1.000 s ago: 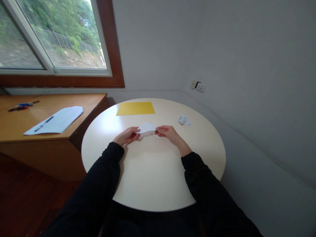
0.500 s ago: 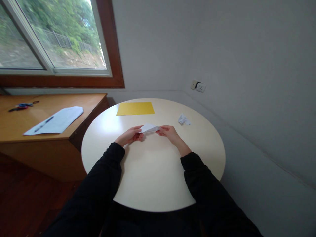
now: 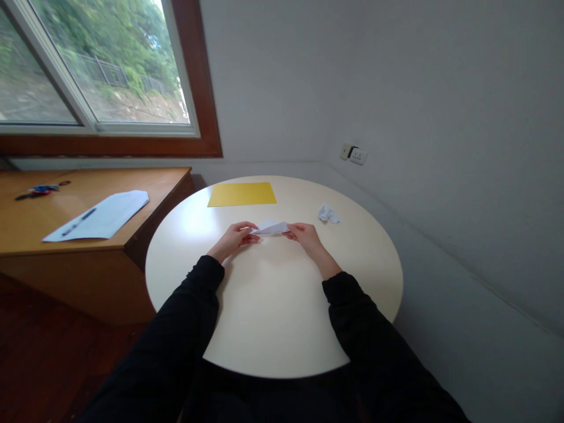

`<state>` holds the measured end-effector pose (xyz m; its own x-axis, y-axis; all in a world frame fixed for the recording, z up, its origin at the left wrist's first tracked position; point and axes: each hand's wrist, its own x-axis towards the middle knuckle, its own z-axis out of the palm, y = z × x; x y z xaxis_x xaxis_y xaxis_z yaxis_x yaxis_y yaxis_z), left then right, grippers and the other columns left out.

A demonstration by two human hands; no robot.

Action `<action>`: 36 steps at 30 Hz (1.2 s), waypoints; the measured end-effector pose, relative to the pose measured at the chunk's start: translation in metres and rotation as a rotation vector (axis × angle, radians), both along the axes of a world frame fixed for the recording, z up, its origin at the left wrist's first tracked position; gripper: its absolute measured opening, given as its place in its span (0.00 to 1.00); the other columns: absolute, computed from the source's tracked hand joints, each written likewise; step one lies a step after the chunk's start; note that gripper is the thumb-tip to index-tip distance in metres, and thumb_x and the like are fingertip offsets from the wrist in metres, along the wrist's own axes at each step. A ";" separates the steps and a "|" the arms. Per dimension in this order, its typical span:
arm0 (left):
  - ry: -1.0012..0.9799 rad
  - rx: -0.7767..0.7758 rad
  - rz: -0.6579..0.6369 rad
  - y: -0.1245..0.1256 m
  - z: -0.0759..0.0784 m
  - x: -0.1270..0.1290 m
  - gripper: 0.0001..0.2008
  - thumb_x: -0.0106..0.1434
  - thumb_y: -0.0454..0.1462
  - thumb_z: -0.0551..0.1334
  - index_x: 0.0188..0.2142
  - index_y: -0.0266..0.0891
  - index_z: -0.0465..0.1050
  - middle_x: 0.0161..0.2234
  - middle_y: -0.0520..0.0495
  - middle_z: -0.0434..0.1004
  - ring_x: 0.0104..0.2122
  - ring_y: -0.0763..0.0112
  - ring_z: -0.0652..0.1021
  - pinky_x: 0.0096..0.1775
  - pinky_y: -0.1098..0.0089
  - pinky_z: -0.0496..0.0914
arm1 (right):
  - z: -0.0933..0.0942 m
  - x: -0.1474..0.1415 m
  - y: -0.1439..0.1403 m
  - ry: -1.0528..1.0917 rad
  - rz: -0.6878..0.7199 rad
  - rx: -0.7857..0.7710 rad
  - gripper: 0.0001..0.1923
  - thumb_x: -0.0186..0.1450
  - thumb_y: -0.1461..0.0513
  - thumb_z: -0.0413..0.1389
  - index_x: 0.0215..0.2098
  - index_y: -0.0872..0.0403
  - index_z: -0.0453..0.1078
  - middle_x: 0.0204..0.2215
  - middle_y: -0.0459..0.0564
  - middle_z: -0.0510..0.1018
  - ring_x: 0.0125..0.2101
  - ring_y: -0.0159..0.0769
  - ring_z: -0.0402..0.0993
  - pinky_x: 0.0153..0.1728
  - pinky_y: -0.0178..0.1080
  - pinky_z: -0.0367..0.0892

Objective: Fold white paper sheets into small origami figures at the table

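A folded piece of white paper (image 3: 272, 228) is stretched between my two hands, above the middle of the round table (image 3: 273, 305). My left hand (image 3: 235, 239) pinches its left end between thumb and fingers. At the other end, my right hand (image 3: 305, 236) grips the paper's right tip. The paper looks narrow, with a slanting crease or flap across it; its finer folds are too small to make out. Beyond it lies a flat yellow sheet (image 3: 242, 194), and a crumpled white tissue or paper (image 3: 328, 213) sits to the right.
On the left stands a wooden desk (image 3: 158, 179) with white sheets (image 3: 112, 214), a dark pen (image 3: 79, 221) on them, and a small cluster of blue, red and black items (image 3: 39, 190). A wall with a socket (image 3: 358, 155) rises at the right, behind the table.
The folded paper has shifted slightly right and turned, so its slanting flap now shows differently. My left hand has moved a little up and its fingers have shifted on the paper.
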<state>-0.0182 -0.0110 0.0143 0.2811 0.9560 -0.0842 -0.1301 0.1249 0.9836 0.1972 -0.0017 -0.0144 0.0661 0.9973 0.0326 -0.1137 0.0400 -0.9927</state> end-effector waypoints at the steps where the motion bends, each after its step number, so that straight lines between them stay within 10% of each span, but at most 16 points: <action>1: -0.003 0.004 0.002 0.001 -0.001 0.000 0.04 0.58 0.29 0.57 0.34 0.32 0.67 0.25 0.45 0.75 0.27 0.72 0.78 0.37 0.70 0.72 | 0.000 0.000 0.000 -0.001 -0.006 0.000 0.08 0.52 0.61 0.61 0.25 0.59 0.72 0.24 0.51 0.78 0.26 0.31 0.75 0.35 0.35 0.71; 22: -0.088 -0.032 -0.011 0.006 -0.006 -0.001 0.05 0.52 0.24 0.56 0.26 0.29 0.69 0.26 0.40 0.75 0.29 0.67 0.79 0.41 0.68 0.71 | 0.000 0.001 0.001 0.001 -0.079 0.020 0.07 0.52 0.61 0.61 0.25 0.58 0.72 0.23 0.50 0.78 0.25 0.31 0.75 0.34 0.35 0.71; 36: -0.006 0.158 0.064 0.005 -0.010 0.001 0.13 0.48 0.38 0.67 0.31 0.30 0.74 0.31 0.42 0.77 0.33 0.72 0.76 0.43 0.69 0.69 | 0.000 0.001 0.001 0.008 -0.086 0.033 0.08 0.52 0.60 0.61 0.24 0.59 0.71 0.23 0.50 0.78 0.26 0.32 0.75 0.35 0.36 0.71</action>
